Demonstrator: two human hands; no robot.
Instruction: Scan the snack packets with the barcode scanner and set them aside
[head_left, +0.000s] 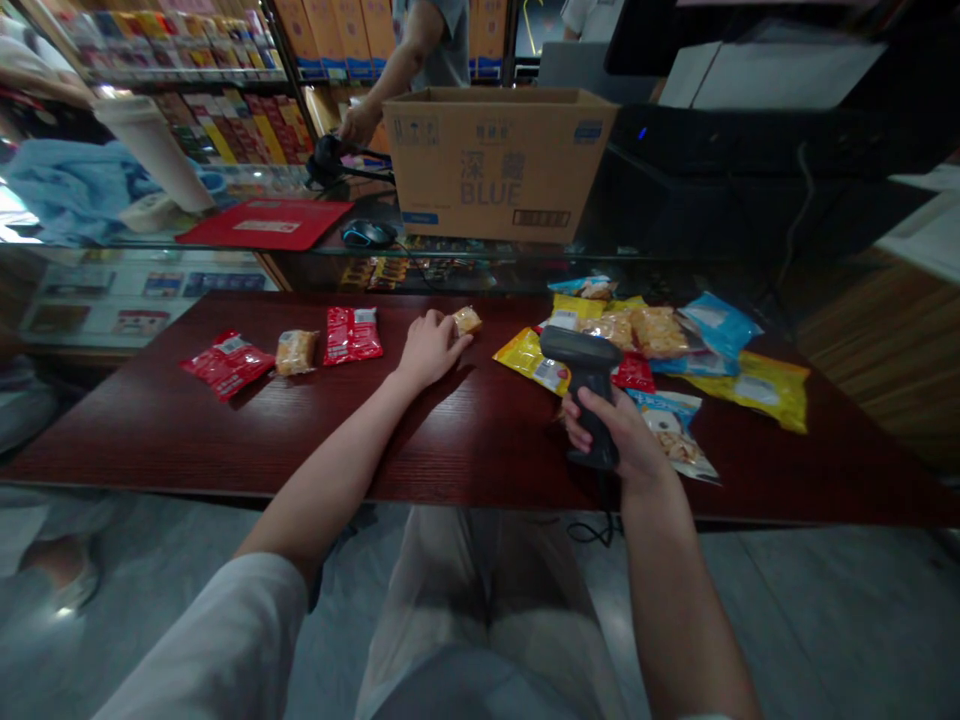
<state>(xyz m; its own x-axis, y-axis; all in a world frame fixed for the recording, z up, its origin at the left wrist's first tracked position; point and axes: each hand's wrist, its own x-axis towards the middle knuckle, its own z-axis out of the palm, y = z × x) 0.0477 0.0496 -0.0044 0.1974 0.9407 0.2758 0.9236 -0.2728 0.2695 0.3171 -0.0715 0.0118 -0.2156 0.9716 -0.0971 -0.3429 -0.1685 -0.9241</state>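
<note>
My left hand (pixel 429 350) rests low over the dark red table, its thumb and forefinger closed around the near edge of a small clear-wrapped yellow snack packet (pixel 468 320). In my right hand (pixel 619 430) is a black barcode scanner (pixel 581 350), gripped by its handle with the head pointing left. Under and beyond the scanner lies a heap of snack bags: a yellow bag (pixel 525 358), a blue bag (pixel 720 325), and a blue-and-white bag (pixel 671 430) among several others. Left of my left hand lie a red packet (pixel 352 335), another clear-wrapped snack (pixel 296 352) and a second red packet (pixel 227 365).
Behind the table, a glass counter carries a cardboard box (pixel 499 165), a computer mouse (pixel 369 234), a red mat (pixel 262 224) and a white tumbler (pixel 154 150). Across it, another person's hand (pixel 361 122) holds a black device. The scanner's cable (pixel 592 532) hangs over the table's front edge.
</note>
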